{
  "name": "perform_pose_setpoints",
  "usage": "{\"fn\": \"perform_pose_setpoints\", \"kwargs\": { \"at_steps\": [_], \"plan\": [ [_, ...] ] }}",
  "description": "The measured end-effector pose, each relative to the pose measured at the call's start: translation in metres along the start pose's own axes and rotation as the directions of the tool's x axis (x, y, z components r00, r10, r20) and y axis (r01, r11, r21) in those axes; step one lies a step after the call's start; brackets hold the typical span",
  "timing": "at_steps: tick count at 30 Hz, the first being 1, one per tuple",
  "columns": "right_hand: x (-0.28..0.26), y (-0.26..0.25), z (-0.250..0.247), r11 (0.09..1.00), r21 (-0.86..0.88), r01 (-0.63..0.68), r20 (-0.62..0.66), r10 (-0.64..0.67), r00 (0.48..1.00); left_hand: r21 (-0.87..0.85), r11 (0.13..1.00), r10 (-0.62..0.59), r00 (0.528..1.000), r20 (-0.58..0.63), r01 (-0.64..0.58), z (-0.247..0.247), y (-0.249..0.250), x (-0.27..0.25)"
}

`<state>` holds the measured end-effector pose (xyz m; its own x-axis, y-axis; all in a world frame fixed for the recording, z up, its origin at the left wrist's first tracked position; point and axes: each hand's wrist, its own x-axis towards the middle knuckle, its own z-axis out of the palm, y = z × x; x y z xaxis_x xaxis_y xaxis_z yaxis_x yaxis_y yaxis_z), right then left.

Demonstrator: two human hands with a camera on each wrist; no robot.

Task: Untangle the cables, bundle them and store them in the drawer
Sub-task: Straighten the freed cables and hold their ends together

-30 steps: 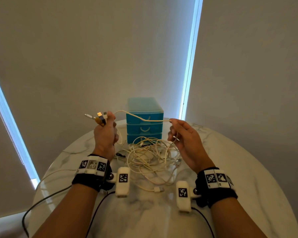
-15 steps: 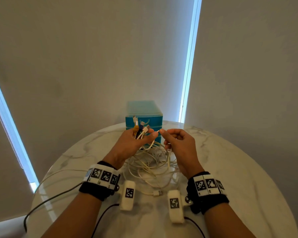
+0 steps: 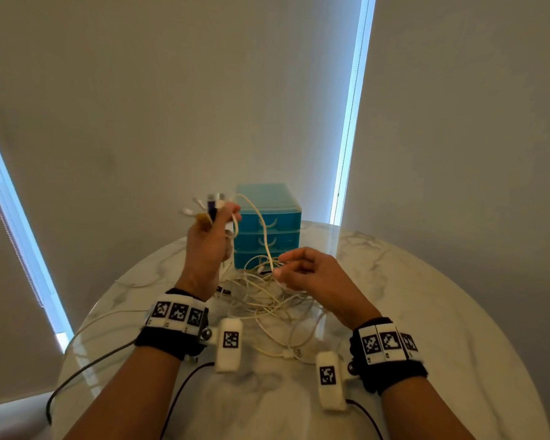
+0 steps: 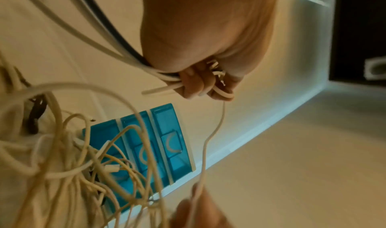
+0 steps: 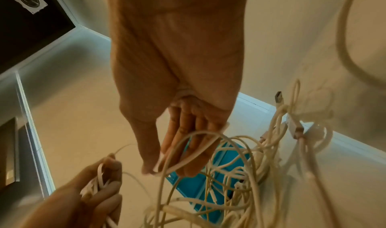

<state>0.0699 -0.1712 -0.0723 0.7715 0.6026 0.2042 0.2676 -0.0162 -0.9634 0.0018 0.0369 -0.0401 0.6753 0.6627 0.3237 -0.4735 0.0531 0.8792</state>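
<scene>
Your left hand [image 3: 208,241] is raised above the marble table [image 3: 442,312], fingers curled tight round a fistful of cable ends [image 3: 211,204], the plugs sticking up out of the top of the fist. From that fist one white cable [image 3: 261,230] arcs over and drops to your right hand [image 3: 311,276], which pinches it between thumb and fingertips just above the heap. In the right wrist view the other fingers lie fairly straight, with loops crossing in front of them.

The tangle of white cables [image 3: 267,296] lies on the table between your hands, spreading toward you, one USB plug [image 3: 291,353] trailing nearest your wrists. A dark cable runs among the white ones in the left wrist view.

Behind the tangle, touching or just beyond its far edge, stands the blue three-drawer box [image 3: 269,230]. All three drawers are pushed in; the fronts are translucent, yet you cannot tell what is inside.
</scene>
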Motion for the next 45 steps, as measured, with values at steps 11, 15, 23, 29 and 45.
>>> {"fn": "perform_pose_setpoints", "kwargs": {
  "at_steps": [11, 15, 23, 29, 45],
  "plan": [
    [0.003, -0.015, -0.011, 0.844, 0.428, 0.322, -0.451, -0.11, 0.886, 0.008, 0.995, -0.095, 0.937, 0.336, 0.098, -0.004, -0.004, -0.009],
    [0.002, -0.021, -0.007, 0.669, 0.69, 0.275, -0.38, 0.011, 0.925, 0.425, 0.905, -0.222, 0.864, 0.453, 0.009, 0.019, -0.002, -0.032],
    [-0.002, -0.029, -0.006, 0.827, 0.502, 0.254, -0.384, -0.05, 0.922, 0.543, 0.834, -0.238, 0.823, 0.517, -0.1, 0.022, -0.013, -0.032],
    [0.0, -0.029, 0.0, 0.854, 0.449, 0.263, -0.383, -0.082, 0.92, 0.539, 0.82, -0.118, 0.864, 0.49, -0.194, 0.02, -0.017, -0.03],
    [0.009, 0.013, 0.02, 0.98, -0.196, -0.008, -0.234, -0.039, 0.971, 0.048, 0.998, -0.026, 0.999, -0.028, 0.027, -0.001, -0.01, -0.009]
  ]
}}
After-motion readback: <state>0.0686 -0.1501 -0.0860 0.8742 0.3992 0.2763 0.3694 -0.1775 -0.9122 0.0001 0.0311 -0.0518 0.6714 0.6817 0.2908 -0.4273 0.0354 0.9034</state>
